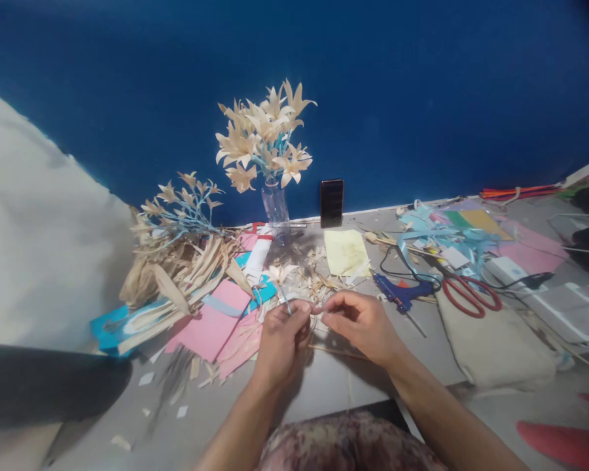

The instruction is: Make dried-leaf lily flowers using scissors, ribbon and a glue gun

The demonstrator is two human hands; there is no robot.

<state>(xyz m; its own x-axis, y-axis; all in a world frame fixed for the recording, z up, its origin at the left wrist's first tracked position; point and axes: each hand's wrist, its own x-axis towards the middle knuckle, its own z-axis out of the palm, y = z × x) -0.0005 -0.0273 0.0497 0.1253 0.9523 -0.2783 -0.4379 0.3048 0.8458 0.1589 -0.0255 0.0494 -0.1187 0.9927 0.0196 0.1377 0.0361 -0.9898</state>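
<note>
Beyond the right hand [360, 322], a dark phone [332, 204] stands upright by the blue wall [422, 98]. To that hand's right lie red-handled scissors [472, 299], a beige cloth [495, 350] and a white power strip [513, 277], while a pink paper sheet [213, 322] lies left of the left hand [283, 335].

Soft, middling light across the grey floor [201, 399], shadows pooling beneath left hand [287, 333] and right hand [363, 324], pale flowers [262, 124] popping bright against deep blue wall [422, 98], fine detail smearing into haze, edges stretching wide, upper right corner sinking to black
</note>
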